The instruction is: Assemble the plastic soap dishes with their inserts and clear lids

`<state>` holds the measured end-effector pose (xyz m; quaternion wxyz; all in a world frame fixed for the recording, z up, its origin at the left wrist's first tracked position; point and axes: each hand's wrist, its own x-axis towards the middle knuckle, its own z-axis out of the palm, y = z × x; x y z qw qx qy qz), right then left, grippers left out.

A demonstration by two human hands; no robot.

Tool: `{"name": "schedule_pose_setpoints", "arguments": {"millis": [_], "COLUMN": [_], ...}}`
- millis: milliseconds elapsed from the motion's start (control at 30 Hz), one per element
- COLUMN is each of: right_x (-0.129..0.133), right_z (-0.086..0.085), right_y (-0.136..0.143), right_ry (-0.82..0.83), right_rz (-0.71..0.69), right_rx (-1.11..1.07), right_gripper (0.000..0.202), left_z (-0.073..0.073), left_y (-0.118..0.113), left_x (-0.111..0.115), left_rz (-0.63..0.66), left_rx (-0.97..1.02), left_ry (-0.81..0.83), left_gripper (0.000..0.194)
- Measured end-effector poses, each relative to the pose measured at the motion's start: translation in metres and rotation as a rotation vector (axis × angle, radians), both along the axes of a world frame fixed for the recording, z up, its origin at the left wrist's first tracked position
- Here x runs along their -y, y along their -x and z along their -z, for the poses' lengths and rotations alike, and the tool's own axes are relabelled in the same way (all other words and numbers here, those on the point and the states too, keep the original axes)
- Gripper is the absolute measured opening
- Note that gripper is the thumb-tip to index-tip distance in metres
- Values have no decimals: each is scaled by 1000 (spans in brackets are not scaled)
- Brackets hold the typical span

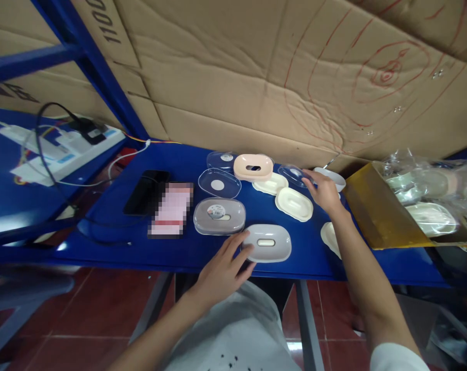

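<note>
My left hand (228, 265) grips the left rim of a pale grey oval soap dish (270, 253) with a slot in its middle, near the table's front edge. Stretched to the back, my right hand (323, 190) has its fingers closed on the right end of a clear oval lid (291, 174). A lidded grey soap dish (220, 224) lies left of the held one. Behind are a peach oval dish (243, 172), another clear lid (214, 190) and cream scalloped trays (294, 204). A whitish dish (336, 179) is partly hidden behind my right hand.
On the right an open cardboard box (376, 211) holds plastic-wrapped dishes (430, 219). To the left lie a dark phone (146, 193), a pixelated pink-screened device (171, 211) and cables. A power strip (71, 152) sits farther left. Cardboard (226, 77) walls the back.
</note>
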<state>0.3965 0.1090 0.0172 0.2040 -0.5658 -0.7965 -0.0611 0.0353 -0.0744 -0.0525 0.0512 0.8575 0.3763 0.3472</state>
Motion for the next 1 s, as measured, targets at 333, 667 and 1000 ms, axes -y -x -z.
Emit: {"name": "schedule_pose_setpoints", "arguments": {"millis": [333,667,1000], "right_x": [162,181,202], "right_z": [21,26,42], "right_y": [74,82,91], "right_ry": [-420,149,20], "right_rz": [-251,-456,-486], "right_rx": [8,-324,-188], "right_gripper": [51,61,60], "left_z": [2,-1,-4], "left_y": [-2,3,5], "left_x": [0,1,0], "left_rz": [-26,-6,28], "left_rx": [79,133,113], "left_ry": [42,227,224], "left_gripper": [54,61,51]}}
